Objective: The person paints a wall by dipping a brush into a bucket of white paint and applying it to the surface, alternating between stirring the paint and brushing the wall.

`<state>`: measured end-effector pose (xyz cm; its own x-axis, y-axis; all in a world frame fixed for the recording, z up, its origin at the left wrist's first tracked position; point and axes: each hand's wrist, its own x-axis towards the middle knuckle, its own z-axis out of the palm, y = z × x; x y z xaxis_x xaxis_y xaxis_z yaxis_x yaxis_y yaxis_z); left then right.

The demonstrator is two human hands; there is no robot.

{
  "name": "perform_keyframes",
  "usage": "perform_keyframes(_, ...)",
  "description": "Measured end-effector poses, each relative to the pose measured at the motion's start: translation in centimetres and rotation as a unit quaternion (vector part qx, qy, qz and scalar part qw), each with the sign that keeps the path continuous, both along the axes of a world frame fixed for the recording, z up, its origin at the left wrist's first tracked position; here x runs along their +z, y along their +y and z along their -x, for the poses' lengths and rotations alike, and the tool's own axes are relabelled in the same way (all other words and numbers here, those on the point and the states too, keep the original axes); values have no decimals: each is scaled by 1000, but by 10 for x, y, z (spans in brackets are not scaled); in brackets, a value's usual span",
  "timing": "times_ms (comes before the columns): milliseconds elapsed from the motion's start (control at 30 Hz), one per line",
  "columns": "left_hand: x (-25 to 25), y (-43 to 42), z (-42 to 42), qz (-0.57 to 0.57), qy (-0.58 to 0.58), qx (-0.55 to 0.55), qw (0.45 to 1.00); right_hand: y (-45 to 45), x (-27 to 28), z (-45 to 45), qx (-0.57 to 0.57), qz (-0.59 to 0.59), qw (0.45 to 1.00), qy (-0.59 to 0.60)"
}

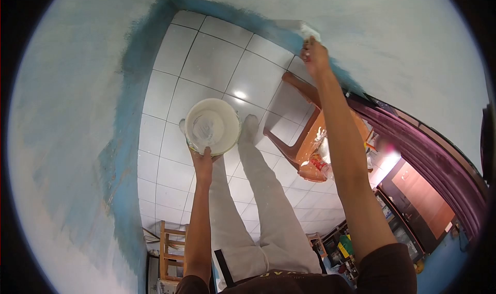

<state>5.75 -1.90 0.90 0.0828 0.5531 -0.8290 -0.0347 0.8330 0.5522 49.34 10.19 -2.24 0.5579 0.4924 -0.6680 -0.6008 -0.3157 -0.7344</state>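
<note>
White floor tiles [219, 59] fill the middle of the frame, edged by blue-and-white walls [135, 72]. Your left hand [203, 161] grips the near rim of a pale bucket [229, 119], just left of centre; something white smears its bottom. Your right hand [314, 57], upper right, is closed around what looks like a brush [310, 32], at the wall. Right of centre, an orange plastic seat [312, 130] bears a red-labelled container [319, 163], contents unclear.
</note>
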Motion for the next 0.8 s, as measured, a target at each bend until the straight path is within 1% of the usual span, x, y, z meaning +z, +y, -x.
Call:
perform_keyframes(133, 0, -7, -3, 6, -19, 17, 1000, -8, 136, 29, -4, -3, 989, -147)
perform_keyframes(200, -1, -9, -7, -2, -8, 4, 1000, -19, 196, 41, 10, -58, 971, -230)
perform_keyframes(233, -1, -11, -8, -5, 5, -14, 1000, -21, 222, 50, -12, -76, 958, -276)
perform_keyframes(267, -1, -12, -11, -4, 3, -15, 1000, -20, 241, 55, -34, -93, 941, -324)
perform_keyframes(300, 0, -12, -11, -14, -11, -13, 1000, -16, 248, 56, -35, -90, 941, -325)
perform_keyframes(367, 0, -14, -16, -26, -26, -9, 999, -5, 251, 53, -82, -133, 894, -420)
perform_keyframes(400, 0, -15, -16, -25, -18, -15, 999, 0, 232, 45, -74, -112, 898, -419)
perform_keyframes(433, -1, -15, -18, -25, -12, -20, 999, 7, 212, 42, -93, -64, 920, -375)
perform_keyframes(500, -1, -15, -21, -22, -15, -10, 1000, 10, 146, 34, -46, -89, 911, -400)
perform_keyframes(533, -1, -16, -21, -17, -19, 0, 1000, 12, 111, 33, -55, -74, 921, -377)
perform_keyframes(633, -13, -19, -15, -17, -7, -11, 1000, 3, 17, 39, -41, -84, 935, -343)
perform_keyframes(700, -19, -22, -11, -21, 8, -9, 1000, -1, -35, 45, 4, 15, 971, -239)
perform_keyframes(733, -23, -20, -9, -25, 16, -4, 1000, -2, -60, 44, 5, 10, 972, -233)
perform_keyframes(767, -23, -19, -6, -27, 23, -4, 999, -8, -83, 40, 4, 57, 989, -133)
perform_keyframes(800, -21, -18, -3, -32, 18, 4, 999, -8, -90, 38, 4, 104, 994, -34)
